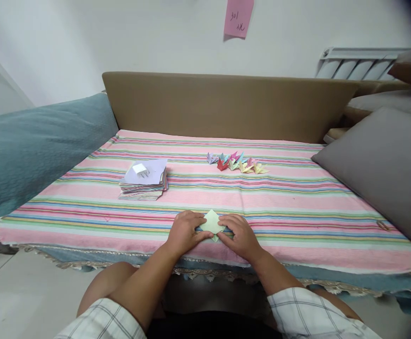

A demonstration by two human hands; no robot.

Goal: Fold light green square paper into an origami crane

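Note:
A small pale green sheet of origami paper [212, 222], partly folded into a diamond shape, lies near the front of the striped cloth. My left hand [187, 230] grips its left side, thumb at the lower edge and fingers at the upper. On the opposite side my right hand [239, 235] pinches the paper the same way. A small folded point sticks out below, between the two thumbs. Both hands rest on the cloth, and the fingertips hide the paper's side corners.
Several coloured folded paper cranes [235, 162] sit farther back. To the left stands a stack of paper sheets [143, 183] with a white charger plug [140, 170] on top. A grey cushion [385, 165] leans at the right; a brown backrest [226, 106] closes the rear.

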